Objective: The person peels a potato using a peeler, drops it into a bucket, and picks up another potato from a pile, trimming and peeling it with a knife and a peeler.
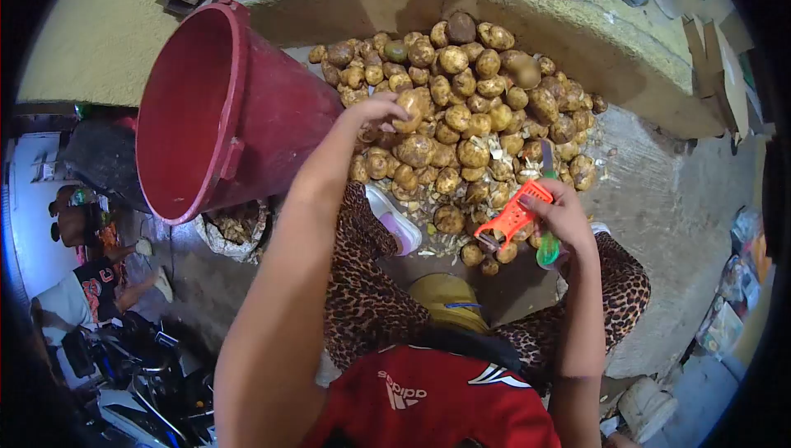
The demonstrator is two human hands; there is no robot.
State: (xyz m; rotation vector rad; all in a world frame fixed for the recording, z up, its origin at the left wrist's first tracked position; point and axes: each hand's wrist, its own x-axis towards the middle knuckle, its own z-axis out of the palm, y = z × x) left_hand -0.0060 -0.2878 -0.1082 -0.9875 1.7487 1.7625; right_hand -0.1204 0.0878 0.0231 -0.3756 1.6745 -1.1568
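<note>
My left hand (pixel 381 109) reaches to the left part of a large heap of potatoes (pixel 457 122), its fingers curled round one pale brown potato (pixel 411 105). Over the near right side of the heap, my right hand (pixel 565 215) is closed on an orange peeler (pixel 517 214), whose metal blade end points down and left. A green-handled knife (pixel 547 252) is in the same hand, its blade standing up past the fingers. Pale peelings are scattered among the potatoes below.
A big red bucket (pixel 284 110) lies tipped to the left of the heap, its mouth facing left. Behind it sits a white sack (pixel 233 229). A low yellow wall (pixel 577 40) bounds the back. Between my legs is a yellow container (pixel 445 295). Another person's legs (pixel 140 283) show at far left.
</note>
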